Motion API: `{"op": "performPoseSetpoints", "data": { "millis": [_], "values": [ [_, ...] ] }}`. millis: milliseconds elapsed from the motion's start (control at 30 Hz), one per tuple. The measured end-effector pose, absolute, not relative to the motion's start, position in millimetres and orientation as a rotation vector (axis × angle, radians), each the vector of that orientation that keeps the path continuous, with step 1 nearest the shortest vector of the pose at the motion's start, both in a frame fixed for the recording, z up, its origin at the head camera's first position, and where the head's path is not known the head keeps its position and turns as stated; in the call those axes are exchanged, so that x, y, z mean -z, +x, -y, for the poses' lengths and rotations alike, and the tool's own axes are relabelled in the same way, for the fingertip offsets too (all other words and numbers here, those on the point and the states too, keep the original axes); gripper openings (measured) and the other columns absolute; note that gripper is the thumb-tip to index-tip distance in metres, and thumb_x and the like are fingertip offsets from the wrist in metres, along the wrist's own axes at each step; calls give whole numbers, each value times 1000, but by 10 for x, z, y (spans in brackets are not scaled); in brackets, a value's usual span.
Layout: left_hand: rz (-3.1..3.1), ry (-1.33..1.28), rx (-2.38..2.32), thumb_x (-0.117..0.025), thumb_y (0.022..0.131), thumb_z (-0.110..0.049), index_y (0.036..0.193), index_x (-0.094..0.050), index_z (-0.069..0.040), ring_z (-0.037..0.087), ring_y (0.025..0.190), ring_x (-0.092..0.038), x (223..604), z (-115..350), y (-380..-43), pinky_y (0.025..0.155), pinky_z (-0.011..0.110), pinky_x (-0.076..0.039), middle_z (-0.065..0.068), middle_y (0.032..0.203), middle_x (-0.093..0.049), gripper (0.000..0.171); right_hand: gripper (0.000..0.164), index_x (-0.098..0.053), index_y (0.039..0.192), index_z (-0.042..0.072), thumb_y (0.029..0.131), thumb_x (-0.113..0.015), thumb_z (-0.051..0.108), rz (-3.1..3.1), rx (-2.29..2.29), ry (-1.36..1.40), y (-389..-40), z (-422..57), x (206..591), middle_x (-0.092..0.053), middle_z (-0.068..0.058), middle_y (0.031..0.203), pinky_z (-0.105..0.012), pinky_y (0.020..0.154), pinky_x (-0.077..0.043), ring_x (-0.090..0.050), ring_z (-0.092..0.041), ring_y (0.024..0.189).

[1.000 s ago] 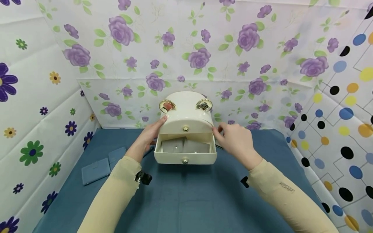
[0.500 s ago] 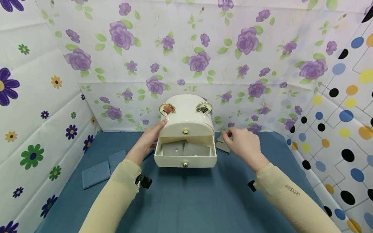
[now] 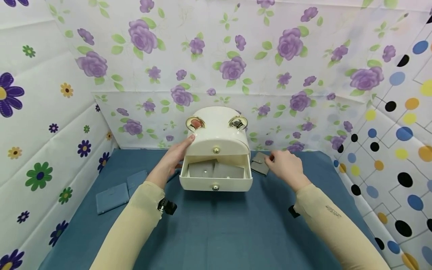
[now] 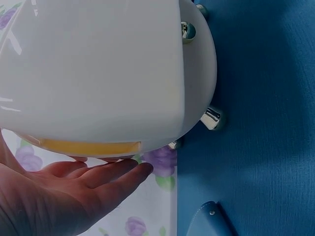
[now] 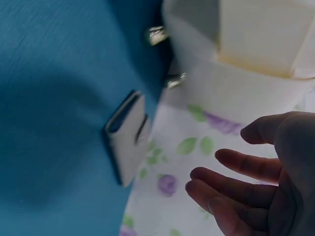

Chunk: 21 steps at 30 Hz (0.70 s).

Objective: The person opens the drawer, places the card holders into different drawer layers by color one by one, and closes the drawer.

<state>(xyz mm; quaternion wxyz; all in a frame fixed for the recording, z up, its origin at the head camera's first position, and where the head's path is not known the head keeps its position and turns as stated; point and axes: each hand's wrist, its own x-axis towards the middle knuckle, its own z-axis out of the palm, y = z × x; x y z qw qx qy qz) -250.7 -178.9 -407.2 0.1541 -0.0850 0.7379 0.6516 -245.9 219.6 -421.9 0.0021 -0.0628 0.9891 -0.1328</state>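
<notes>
A small white cabinet with gold trim (image 3: 217, 129) stands on short metallic feet at the back of the blue table, its lower drawer (image 3: 199, 183) pulled out. Two grey wallets, one left (image 3: 199, 170) and one right (image 3: 233, 172), lie inside that drawer. My left hand (image 3: 172, 159) rests against the cabinet's left side, thumb near the top; in the left wrist view its fingers (image 4: 113, 182) extend nearly straight along the wall. To the cabinet's right my right hand (image 3: 287, 168) hovers with relaxed fingers (image 5: 231, 191), holding nothing. Beside it another grey wallet (image 3: 259, 164) lies on the table.
Two blue wallets or cases, a nearer one (image 3: 112, 198) and a farther one (image 3: 136, 179), lie on the table (image 3: 216, 232) at the left. Flower-patterned cloth (image 3: 216, 45) rises close behind the cabinet, with patterned cloth walls on both sides.
My right hand has left the cabinet's right side and moved rightward, so the grey wallet there shows more fully. My left hand keeps its place; the drawer stays out.
</notes>
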Motion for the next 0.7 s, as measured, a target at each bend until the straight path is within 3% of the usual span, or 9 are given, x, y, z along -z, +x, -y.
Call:
{"op": "performPoseSetpoints", "data": {
  "millis": [333,500,567,700],
  "values": [
    [-2112,-235,-1878,-62,87,-87,164,-42,-14,37,141,-54,4065,1788,-2511,114,61,-44,17,154,-54,108,43,-68,139,9,109,-60,39,-2949,447,-154,-2697,-2267,4505,-76,-11,100,-45,57,-52,-66,-25,67],
    [-2107,-239,-1884,-62,89,-85,165,-41,-13,37,142,-53,4077,1782,-2507,115,60,-43,17,155,-53,107,60,-55,155,7,106,-66,39,-2894,469,-220,-2798,-2283,4653,-72,-20,123,-57,79,-58,-71,-36,98],
    [-2102,-241,-1888,-62,89,-85,165,-42,-14,37,142,-53,4083,1782,-2505,115,60,-43,17,155,-54,107,71,-48,160,5,104,-70,41,-2873,485,-278,-2841,-2300,4730,-63,-26,141,-65,94,-54,-64,-44,121],
    [-2112,-237,-1879,-62,88,-86,165,-41,-14,37,143,-53,4083,1788,-2499,114,61,-43,16,155,-53,108,93,-32,168,4,99,-77,46,-2833,508,-390,-2933,-2335,4898,-30,-35,167,-75,113,-34,-29,-57,151]
  ]
}}
